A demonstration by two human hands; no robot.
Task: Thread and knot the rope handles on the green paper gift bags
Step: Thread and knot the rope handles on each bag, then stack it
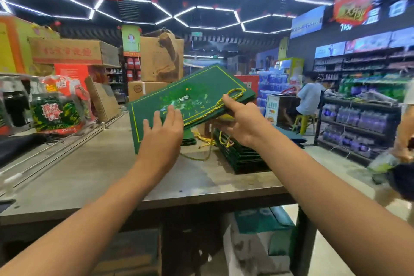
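From the head camera, the green paper gift bag (188, 98) is folded flat and held up in the air, tilted, above the far end of the tabletop (107, 170). The right hand (240, 119) grasps it near the top edge, thumb on top and the other fingers underneath. The yellow rope handle (226, 99) loops out by the thumb and runs under it. The left hand (164, 126) lies flat on the front of the bag with straight fingers; it presses but does not grab.

What could go wrong, I think: only one hand really holds the bag, and it holds one end. The bag could tip and slide off the flat left hand. The rope could slip back out of its hole if no knot stops it; I cannot see a knot from here. A hard squeeze could crease the paper.

The bag is smooth, stiff paper, dark green with a thin yellow line near its edges and a light picture in the middle. The rope is twisted and thin. Below the right hand lies a stack of green bags (242, 157), flat, with loose yellow ropes (202, 140) beside it. The tabletop looks grey, hard and a bit scuffed.
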